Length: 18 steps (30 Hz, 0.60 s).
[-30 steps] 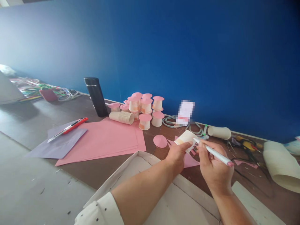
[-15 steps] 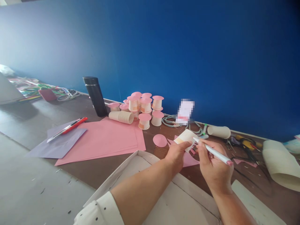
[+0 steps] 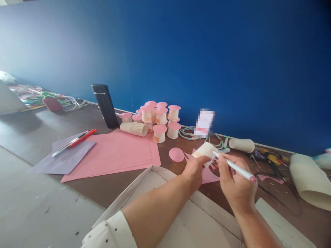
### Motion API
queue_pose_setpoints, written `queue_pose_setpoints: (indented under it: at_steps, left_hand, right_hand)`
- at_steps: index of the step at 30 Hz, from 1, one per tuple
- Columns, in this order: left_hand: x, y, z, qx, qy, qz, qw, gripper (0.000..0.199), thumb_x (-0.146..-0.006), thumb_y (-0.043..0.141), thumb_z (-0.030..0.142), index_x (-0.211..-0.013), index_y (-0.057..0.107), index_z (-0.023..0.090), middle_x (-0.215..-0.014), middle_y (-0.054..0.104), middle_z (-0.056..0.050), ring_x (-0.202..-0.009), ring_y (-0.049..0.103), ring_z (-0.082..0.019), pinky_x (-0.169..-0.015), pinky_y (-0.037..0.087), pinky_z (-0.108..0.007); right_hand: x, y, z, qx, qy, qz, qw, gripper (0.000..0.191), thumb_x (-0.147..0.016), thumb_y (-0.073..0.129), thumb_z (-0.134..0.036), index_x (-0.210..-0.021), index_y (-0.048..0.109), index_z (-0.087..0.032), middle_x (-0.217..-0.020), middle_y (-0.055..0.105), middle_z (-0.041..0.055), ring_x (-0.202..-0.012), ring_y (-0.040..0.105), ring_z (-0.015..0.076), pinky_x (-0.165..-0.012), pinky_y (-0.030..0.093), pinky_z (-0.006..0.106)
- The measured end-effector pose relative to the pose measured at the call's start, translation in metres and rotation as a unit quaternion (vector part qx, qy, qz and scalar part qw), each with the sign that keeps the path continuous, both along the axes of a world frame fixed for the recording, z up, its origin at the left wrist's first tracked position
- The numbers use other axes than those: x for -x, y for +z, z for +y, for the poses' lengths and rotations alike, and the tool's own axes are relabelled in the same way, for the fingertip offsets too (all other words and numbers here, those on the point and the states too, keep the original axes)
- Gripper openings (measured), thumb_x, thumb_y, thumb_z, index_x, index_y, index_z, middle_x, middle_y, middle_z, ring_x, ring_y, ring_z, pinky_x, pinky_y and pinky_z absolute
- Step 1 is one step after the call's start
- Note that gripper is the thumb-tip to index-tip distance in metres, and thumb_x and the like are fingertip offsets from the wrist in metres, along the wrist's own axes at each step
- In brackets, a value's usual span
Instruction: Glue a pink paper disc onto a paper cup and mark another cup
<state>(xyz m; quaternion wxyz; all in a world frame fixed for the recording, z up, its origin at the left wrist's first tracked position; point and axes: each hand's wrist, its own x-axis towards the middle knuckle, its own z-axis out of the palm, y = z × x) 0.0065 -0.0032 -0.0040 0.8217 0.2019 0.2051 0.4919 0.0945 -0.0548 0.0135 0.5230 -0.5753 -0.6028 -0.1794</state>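
The left hand [image 3: 195, 168] grips a small paper cup [image 3: 205, 150], held on its side just above the tabletop [image 3: 108, 187]. The right hand [image 3: 234, 182] is closed around a white pen [image 3: 234, 167] with a pink end, its tip touching the cup's rim on the side facing that hand. Under both hands lies a piece of pink paper [image 3: 208, 176], and one cut pink paper disc [image 3: 176, 154] lies just left of the left hand.

Judging by what lies about, the work looks well under way. Beyond and to the left of the left hand is a cluster of finished cups capped with pink discs [image 3: 158, 119]; roughly ten show, though the back ones hide each other, so the count is not exact. The cup in hand carries no disc yet. One stack of plain cups [image 3: 134, 128] lies on its side by the cluster, and a second stack [image 3: 241, 145] lies beyond the right hand, so many cups look unused.

Further left are a pile of pink sheets [image 3: 113, 153], one lilac sheet [image 3: 64, 160] with a red-handled cutter [image 3: 74, 141] on it, and one black flask [image 3: 105, 105].
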Motion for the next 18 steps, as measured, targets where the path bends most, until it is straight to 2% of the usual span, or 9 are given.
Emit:
queue_pose_setpoints:
  at_steps: [6,11,18]
  left_hand:
    - [0.0017,0.0005,-0.0003,-0.001,-0.017,-0.012,1.0,0.037,-0.053,0.066,0.013,-0.089,0.068,0.009,-0.089,0.067,-0.01,-0.089,0.061,-0.025,-0.087,0.045,-0.037]
    - [0.0025,0.0028,-0.0015,-0.007,-0.028,-0.021,0.999,0.039,-0.052,0.061,0.012,-0.091,0.068,0.009,-0.082,0.066,-0.009,-0.079,0.06,-0.023,-0.08,0.046,-0.035]
    - [0.003,0.0031,-0.0016,-0.044,-0.029,-0.035,0.998,0.042,-0.052,0.056,0.011,-0.093,0.068,0.01,-0.076,0.065,-0.007,-0.074,0.059,-0.022,-0.077,0.045,-0.035]
  right_hand:
    - [0.0005,0.0002,0.0,-0.004,-0.002,-0.004,1.0,0.017,-0.086,0.059,-0.027,-0.094,0.065,-0.014,-0.078,0.069,0.0069,-0.068,0.064,0.0156,-0.065,0.049,0.025]
    - [0.0015,0.0005,-0.0008,0.001,0.003,0.007,1.0,0.016,-0.085,0.059,-0.026,-0.094,0.065,-0.015,-0.078,0.069,0.0062,-0.067,0.064,0.0145,-0.064,0.049,0.024]
    - [0.0014,0.0006,-0.0011,0.005,0.002,0.001,1.0,0.016,-0.086,0.058,-0.028,-0.094,0.065,-0.015,-0.08,0.07,0.0071,-0.068,0.065,0.0158,-0.064,0.05,0.025]
